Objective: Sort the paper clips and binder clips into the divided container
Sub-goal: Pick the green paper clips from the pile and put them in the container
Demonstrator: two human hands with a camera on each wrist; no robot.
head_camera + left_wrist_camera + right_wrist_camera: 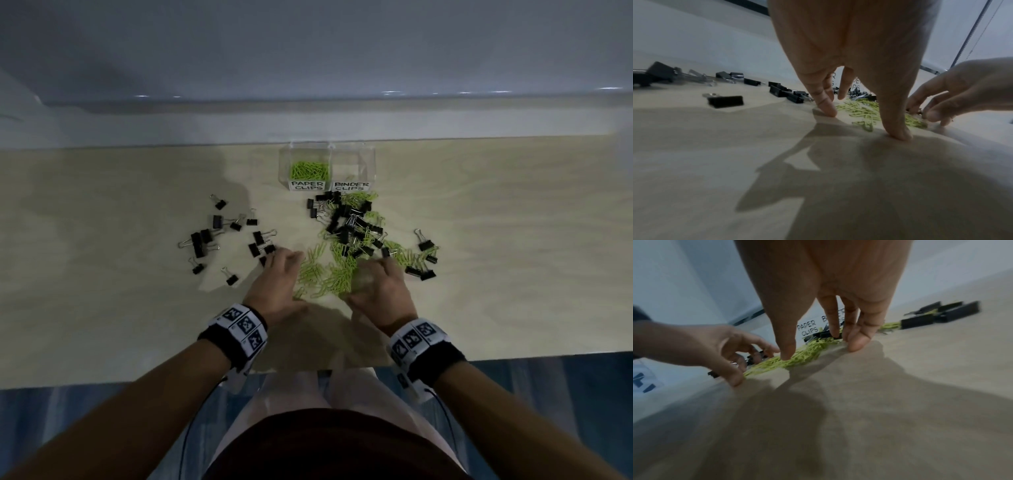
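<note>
A clear divided container (370, 161) stands at the table's far edge. Its left compartment, labelled PAPER CLIPS, holds green paper clips (310, 170); the BINDER CLIPS compartment looks empty. In front of it lies a mixed pile (352, 224) of black binder clips and green paper clips. A loose heap of green paper clips (330, 275) lies between my hands. My left hand (284, 270) (863, 123) flanks it on the left, fingertips down on the table. My right hand (376, 279) (822, 350) flanks it on the right, thumb tip on the clips. Neither hand holds anything.
Several black binder clips (219, 236) are scattered over the table to the left, and a few more (423, 263) lie to the right of my right hand. The table's near edge (513, 356) runs just behind my wrists. A wall rises behind the container.
</note>
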